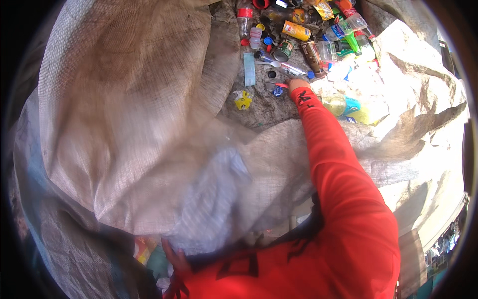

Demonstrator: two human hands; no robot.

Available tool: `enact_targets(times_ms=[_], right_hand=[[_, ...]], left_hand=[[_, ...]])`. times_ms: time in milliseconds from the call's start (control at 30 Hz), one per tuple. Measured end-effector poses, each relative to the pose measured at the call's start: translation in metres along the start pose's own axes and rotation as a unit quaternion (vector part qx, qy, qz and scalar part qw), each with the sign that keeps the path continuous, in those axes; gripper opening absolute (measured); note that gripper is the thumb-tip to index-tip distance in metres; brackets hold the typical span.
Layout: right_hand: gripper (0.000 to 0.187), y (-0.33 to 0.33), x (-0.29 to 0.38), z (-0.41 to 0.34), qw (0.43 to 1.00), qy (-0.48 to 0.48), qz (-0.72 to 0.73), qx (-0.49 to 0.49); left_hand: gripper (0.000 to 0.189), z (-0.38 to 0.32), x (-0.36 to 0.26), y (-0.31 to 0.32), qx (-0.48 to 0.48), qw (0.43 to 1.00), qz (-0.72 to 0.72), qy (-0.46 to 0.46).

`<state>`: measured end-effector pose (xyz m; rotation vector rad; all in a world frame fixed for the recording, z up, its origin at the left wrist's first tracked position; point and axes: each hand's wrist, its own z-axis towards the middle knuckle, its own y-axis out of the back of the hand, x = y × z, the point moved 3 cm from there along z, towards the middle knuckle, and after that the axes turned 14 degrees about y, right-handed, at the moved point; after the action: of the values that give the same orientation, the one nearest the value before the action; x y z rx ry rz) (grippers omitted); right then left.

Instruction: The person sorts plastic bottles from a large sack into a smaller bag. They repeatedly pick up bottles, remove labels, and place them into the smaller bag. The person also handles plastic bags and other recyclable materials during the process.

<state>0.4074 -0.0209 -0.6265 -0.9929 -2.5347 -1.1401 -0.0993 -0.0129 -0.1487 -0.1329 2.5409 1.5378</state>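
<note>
My right hand (297, 84), at the end of a red sleeve, reaches down among scattered waste on a dirty woven sheet. A small red item (282, 85) meets its fingertips; whether the fingers grip it is hidden. Beside it lie a crumpled blue wrapper (278, 91), a black cap (272, 74) and a clear tube-like piece with a blue cap (293, 70). A dark brown bottle (313, 56) lies just beyond. Low in view, my left hand (176, 258) is blurred and partly covered, its fingers beside a pale bluish-white plastic bag (211, 198). I cannot tell whether it holds the bag.
Large woven sack folds (130, 112) rise on the left. Plastic bottles, a yellow can (296, 30), a green tin can (283, 51) and a white plastic spoon (269, 64) lie farther off. A bottle with a blue label (341, 105) rests at right by sunlit sacking (418, 82).
</note>
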Motion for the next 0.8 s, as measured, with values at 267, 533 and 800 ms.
enact_targets(times_ms=[267, 533, 800], right_hand=[[0.049, 0.028, -0.009, -0.036, 0.983, 0.006, 0.172, -0.060], [0.023, 0.124, 0.065, -0.188, 0.722, 0.178, 0.667, -0.056], [0.025, 0.158, 0.209, -0.398, 0.781, 0.351, 0.515, -0.036]], left_hand=[[0.056, 0.010, -0.021, -0.006, -0.031, 0.999, -0.033, 0.008], [0.049, -0.011, -0.063, 0.024, -0.255, 0.933, 0.013, -0.253], [0.051, 0.018, -0.216, -0.024, 0.216, 0.861, -0.379, -0.262]])
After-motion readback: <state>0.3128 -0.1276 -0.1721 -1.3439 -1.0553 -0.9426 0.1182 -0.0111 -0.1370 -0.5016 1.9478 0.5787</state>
